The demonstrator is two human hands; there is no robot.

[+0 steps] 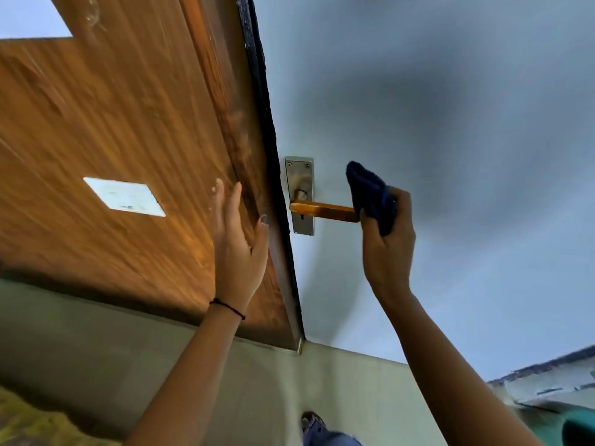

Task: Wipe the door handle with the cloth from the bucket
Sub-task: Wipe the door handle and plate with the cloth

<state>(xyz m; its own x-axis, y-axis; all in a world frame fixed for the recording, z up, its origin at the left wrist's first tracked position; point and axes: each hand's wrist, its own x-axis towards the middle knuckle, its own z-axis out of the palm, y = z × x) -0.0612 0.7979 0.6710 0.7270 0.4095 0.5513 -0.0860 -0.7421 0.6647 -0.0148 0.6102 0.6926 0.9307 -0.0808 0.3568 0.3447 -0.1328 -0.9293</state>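
cloth at the tip of the handle

the right hand (388, 243) is clenched around a dark blue cloth (370, 196), which touches the free end of the brass handle (325, 211). the handle juts sideways from a metal plate (301, 175) on the pale door (434, 123). the left hand (238, 249) is spread flat with nothing in it, seemingly pressed against the wooden panel (128, 123) by the door's edge.

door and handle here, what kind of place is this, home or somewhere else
Probably indoors at a room doorway, perhaps a home, though that is uncertain: a wood-grain door, a lever door handle on a metal plate, a pale painted wall, and tiled floor.
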